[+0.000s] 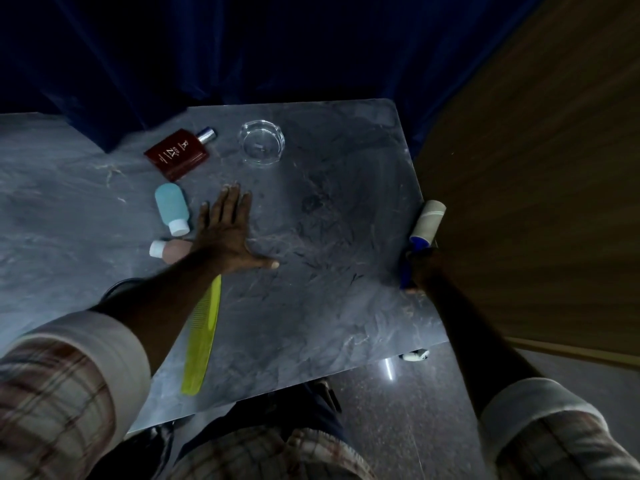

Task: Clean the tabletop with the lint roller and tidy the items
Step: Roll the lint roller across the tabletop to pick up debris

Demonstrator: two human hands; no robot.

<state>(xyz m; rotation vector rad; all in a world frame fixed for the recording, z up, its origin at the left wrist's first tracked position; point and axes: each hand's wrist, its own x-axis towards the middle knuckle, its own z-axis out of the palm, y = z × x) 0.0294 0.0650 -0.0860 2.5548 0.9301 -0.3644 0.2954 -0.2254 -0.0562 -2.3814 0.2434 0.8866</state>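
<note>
We have one view only, worn on the head, facing forward and steeply down onto the tabletop, which fills the middle of the frame from near by. The wide lens curves the edges. Forearms enter from the lower corners. The left hand lies at centre, and the right hand, gripping the lint roller, is at centre right.
</note>
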